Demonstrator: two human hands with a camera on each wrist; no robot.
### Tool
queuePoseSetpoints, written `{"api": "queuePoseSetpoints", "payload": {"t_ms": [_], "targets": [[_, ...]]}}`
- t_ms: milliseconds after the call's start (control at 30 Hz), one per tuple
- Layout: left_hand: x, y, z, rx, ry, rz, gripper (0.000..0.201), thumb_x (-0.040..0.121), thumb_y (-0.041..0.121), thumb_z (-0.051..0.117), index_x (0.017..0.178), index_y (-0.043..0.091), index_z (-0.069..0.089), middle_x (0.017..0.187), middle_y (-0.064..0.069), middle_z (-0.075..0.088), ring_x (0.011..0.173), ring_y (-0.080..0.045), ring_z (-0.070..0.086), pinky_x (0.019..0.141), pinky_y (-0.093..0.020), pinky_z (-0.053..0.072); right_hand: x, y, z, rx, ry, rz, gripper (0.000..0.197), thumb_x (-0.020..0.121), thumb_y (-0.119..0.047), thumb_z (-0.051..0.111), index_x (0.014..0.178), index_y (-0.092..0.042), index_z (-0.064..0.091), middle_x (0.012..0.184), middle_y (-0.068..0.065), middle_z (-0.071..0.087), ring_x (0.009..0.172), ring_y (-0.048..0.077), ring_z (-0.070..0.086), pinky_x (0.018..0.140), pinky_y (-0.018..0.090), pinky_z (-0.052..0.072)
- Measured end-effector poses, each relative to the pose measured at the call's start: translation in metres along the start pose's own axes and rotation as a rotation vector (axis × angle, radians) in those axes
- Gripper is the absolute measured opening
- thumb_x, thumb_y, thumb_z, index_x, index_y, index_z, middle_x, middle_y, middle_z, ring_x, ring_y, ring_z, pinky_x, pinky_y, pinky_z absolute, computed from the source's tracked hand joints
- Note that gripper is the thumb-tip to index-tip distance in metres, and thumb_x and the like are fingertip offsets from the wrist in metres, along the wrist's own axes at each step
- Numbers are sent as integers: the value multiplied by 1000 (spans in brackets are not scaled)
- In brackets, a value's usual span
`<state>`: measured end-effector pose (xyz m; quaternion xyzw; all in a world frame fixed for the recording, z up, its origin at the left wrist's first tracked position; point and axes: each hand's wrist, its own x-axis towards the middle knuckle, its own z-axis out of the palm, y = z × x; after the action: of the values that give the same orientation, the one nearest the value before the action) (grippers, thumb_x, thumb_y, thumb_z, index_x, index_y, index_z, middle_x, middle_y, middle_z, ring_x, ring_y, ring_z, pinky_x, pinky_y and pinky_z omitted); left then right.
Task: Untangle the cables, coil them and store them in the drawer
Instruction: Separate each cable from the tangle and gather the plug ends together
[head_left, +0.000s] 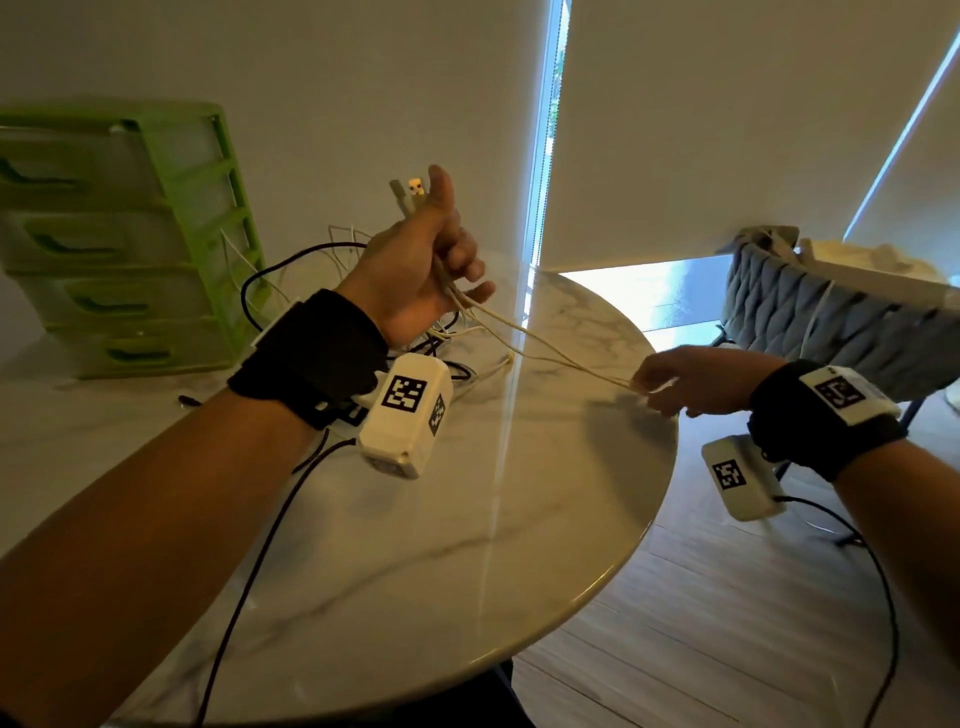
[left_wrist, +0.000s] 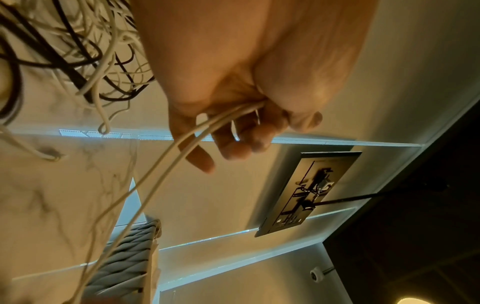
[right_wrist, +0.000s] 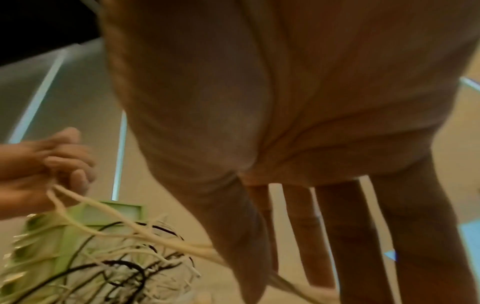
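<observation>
Marble tabletop (head_left: 467, 545), round and pale, with a green drawer unit (head_left: 130, 234) at its far left. Left hand (head_left: 415, 265) is raised, fingers curled round a white cable (head_left: 545, 348), both plugs poking up beside the thumb. Strands run taut to the right hand (head_left: 691, 379), which pinches them by the table's edge. Behind, a tangle of black and white cables (head_left: 311, 270) lies beside the drawers.
</observation>
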<state>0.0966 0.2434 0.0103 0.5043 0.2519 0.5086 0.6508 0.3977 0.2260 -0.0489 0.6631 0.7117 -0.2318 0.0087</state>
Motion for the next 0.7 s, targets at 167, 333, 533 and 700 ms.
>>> {"api": "queuePoseSetpoints", "payload": {"t_ms": [167, 333, 533, 700], "targets": [[-4, -10, 16, 9, -40, -84, 48, 97, 46, 45, 59, 22, 30, 49, 6, 19, 43, -9, 20, 48, -24, 36, -21, -62, -14, 192, 294, -306, 14, 95, -16, 54, 104, -23, 62, 98, 2, 69, 67, 15, 71, 62, 29, 51], [-11, -25, 13, 121, -51, -134, 19, 97, 7, 39, 83, 14, 50, 48, 8, 30, 40, -6, 27, 49, -25, 35, -34, -149, -19, 392, 457, -582, 37, 100, -36, 43, 136, -26, 46, 108, -3, 62, 86, 10, 64, 69, 21, 48], [-22, -25, 3, 155, -90, -213, 31, 92, -4, 30, 67, 15, 35, 50, 5, 25, 45, -8, 22, 49, -26, 32, -21, -185, -18, 111, 478, -622, 36, 104, -25, 34, 136, -18, 47, 111, 3, 63, 97, 16, 58, 85, 25, 47], [-24, -24, 1, 158, -80, -164, 24, 93, 0, 33, 75, 12, 45, 53, 2, 30, 47, -9, 30, 50, -28, 36, -22, -188, -12, 135, 427, -707, 24, 104, -21, 31, 117, -23, 51, 98, 0, 62, 87, 15, 60, 73, 26, 49]]}}
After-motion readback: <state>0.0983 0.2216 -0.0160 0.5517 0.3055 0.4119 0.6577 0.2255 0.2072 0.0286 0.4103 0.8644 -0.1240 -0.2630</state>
